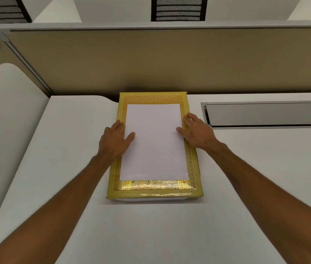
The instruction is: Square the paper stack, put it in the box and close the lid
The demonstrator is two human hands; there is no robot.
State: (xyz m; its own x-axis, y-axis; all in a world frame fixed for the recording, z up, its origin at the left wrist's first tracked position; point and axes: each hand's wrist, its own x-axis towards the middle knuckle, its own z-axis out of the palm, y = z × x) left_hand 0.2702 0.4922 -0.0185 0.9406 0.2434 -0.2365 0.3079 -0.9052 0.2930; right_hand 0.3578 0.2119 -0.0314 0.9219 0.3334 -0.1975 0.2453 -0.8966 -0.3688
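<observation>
Left hand (115, 139): fingers spread, flat against the left edge of the paper stack (153, 141), thumb lying on the top sheet; nothing clasped. Right hand (195, 131): likewise spread, at the stack's right edge, thumb on the sheet. Between the two hands: paper stack, plain white, matte, rectangular, edges even. Beneath and around the stack: box (151, 191), flat, rectangular, glossy yellow-gold with an ornate patterned border; whether the stack sits in or on it cannot be told. Under the box: desk (150, 225), smooth white. Right of the right hand: recessed grey metal hatch (263, 114).

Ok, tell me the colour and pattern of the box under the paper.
Yellow box with ornate gold border; head view.
</observation>
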